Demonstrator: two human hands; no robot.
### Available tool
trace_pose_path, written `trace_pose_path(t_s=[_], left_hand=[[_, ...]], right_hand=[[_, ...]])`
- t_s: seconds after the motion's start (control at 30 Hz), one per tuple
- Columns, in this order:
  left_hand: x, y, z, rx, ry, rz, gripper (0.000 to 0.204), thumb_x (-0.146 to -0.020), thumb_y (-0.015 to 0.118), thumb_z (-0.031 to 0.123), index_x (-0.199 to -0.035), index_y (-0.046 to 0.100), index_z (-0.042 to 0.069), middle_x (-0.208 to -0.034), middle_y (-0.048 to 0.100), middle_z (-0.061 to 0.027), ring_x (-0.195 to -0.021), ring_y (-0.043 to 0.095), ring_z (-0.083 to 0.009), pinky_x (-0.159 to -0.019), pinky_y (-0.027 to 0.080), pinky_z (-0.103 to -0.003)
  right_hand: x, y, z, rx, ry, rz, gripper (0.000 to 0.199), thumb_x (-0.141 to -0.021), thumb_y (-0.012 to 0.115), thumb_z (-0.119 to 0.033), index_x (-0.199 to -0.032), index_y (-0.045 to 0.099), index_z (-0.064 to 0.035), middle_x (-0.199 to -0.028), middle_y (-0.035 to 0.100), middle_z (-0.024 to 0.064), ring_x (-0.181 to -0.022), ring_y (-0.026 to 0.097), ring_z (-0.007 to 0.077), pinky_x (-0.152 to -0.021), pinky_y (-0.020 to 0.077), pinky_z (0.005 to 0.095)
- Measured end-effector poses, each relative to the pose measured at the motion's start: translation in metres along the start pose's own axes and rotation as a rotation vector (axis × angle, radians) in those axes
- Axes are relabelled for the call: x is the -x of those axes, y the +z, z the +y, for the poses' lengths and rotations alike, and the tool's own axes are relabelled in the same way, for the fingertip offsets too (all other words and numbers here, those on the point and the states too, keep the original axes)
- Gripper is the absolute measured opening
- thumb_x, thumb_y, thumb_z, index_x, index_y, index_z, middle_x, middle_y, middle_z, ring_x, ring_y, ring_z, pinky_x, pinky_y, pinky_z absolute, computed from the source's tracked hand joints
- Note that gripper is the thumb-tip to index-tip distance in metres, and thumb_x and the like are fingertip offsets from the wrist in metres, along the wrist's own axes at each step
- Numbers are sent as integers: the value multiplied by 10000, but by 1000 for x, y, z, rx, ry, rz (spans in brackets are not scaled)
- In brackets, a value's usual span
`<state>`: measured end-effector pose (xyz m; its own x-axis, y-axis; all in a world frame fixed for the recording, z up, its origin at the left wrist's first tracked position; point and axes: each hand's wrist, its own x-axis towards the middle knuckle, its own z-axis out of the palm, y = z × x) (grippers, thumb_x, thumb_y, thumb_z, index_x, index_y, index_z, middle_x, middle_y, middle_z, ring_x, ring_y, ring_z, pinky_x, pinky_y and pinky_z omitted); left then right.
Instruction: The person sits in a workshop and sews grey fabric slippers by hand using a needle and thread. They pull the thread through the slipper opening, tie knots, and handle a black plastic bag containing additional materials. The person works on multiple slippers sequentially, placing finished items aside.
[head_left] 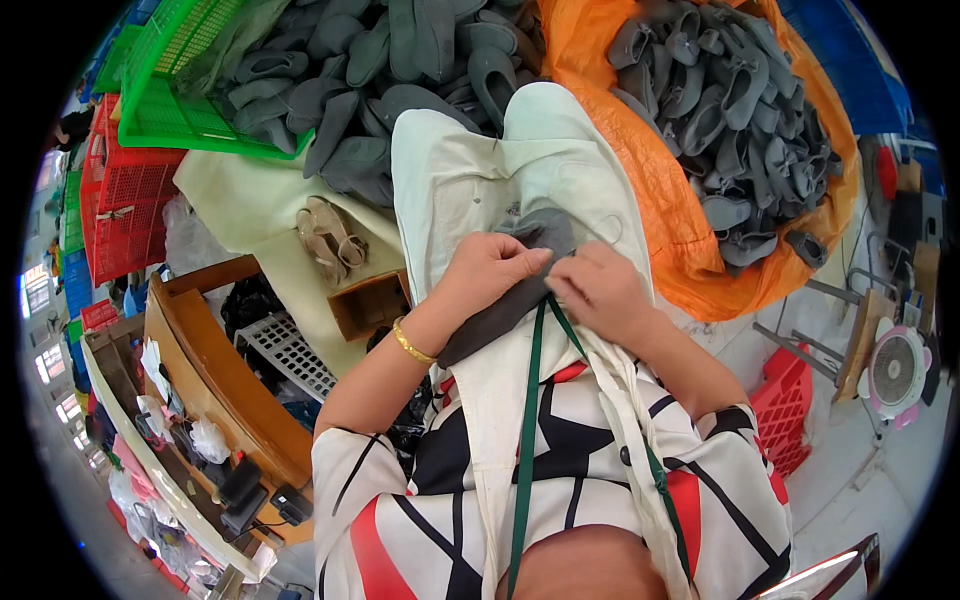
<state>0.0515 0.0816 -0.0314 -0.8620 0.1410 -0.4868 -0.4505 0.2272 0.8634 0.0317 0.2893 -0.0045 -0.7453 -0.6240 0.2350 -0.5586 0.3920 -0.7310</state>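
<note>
A dark grey cloth slip-on shoe lies over my lap, on the pale apron. My left hand is closed around its upper part, with the thumb pointing toward the right hand. Close beside that thumb, the fingers of my right hand are curled and pinched together at the shoe's edge. What sits between the right fingertips is too small to make out. Part of the shoe is hidden beneath both hands. A dark green strap hangs down my front, its upper end near the shoe.
Beyond my knees, a green plastic crate stands by a heap of grey shoes. An orange sack at right holds several more. Beige sandals lie left, near a wooden drawer unit. A fan stands far right.
</note>
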Motion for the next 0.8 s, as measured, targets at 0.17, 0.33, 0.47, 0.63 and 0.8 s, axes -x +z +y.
trace_pose_path(t_s=[0.17, 0.33, 0.47, 0.63, 0.8], left_hand=[[-2, -10, 7, 448, -275, -67, 168, -906, 670, 188, -869, 662, 25, -805, 714, -73, -543, 520, -63, -487, 429, -231], [3, -25, -1, 871, -350, -151, 65, -935, 615, 112, -903, 590, 61, -702, 630, -26, -510, 494, -64, -463, 423, -204], [7, -27, 9, 244, -279, -123, 89, -960, 601, 139, -905, 588, 70, -683, 586, 6, -526, 488, -41, -473, 411, -196], [8, -19, -3, 48, 12, 42, 122, -974, 599, 173, -913, 598, 67, -697, 574, 23, -550, 505, -35, -498, 419, -183], [-2, -25, -13, 383, -179, 26, 102, -965, 617, 158, -958, 621, 56, -753, 615, 9, -612, 556, -44, -552, 467, -187]], right_hand=[[-2, 10, 8, -121, 9, 60, 92, -856, 680, -92, -930, 643, -52, -837, 632, 118, -749, 623, 283, -635, 491, 347], [-21, -2, 13, -204, 269, -191, 94, -873, 649, -80, -964, 640, -57, -894, 656, 104, -761, 644, 279, -642, 505, 344], [-38, 10, 23, 37, 80, -139, 103, -842, 647, -77, -945, 652, -86, -841, 608, 71, -741, 627, 273, -624, 505, 353], [-50, 21, 34, 249, -47, -153, 81, -787, 655, -118, -867, 640, -115, -793, 537, 69, -752, 600, 271, -597, 494, 374], [-48, 26, 39, 110, -33, -117, 74, -819, 654, -96, -887, 655, -125, -818, 576, 71, -714, 598, 271, -597, 494, 356]])
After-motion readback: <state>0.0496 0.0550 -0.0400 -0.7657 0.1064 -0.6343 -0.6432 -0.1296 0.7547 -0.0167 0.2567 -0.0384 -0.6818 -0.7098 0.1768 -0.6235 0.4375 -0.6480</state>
